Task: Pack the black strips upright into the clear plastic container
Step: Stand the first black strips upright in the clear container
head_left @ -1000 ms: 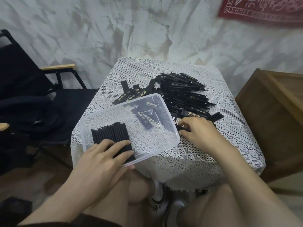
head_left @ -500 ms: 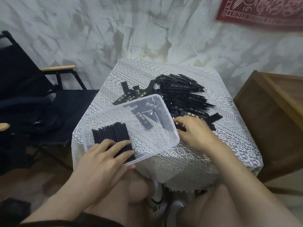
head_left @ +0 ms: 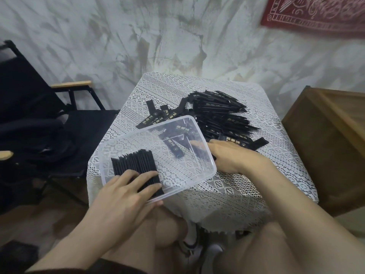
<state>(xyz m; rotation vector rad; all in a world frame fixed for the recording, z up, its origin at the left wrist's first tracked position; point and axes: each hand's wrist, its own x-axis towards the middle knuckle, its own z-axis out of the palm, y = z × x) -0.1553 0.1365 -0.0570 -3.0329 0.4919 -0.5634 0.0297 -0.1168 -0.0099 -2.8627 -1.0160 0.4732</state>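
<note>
A clear plastic container (head_left: 199, 176) sits tilted at the near left of a small table. A row of black strips (head_left: 136, 162) stands on edge at its left end. My left hand (head_left: 126, 191) lies flat on that row, with the thumb under the container's near rim. A loose pile of black strips (head_left: 219, 115) with gold print covers the table's far middle. My right hand (head_left: 231, 157) rests just right of the container at the pile's near edge, fingers bent toward the strips behind the container wall; whether it grips one is hidden.
A white lace cloth (head_left: 246, 186) covers the table. A black folding chair (head_left: 49, 123) with wooden armrests stands to the left, and a wooden crate (head_left: 331, 139) to the right. My knees are under the near table edge.
My right hand has slid left along the pile's near edge, closer to the container's right wall. My left hand stays on the standing row.
</note>
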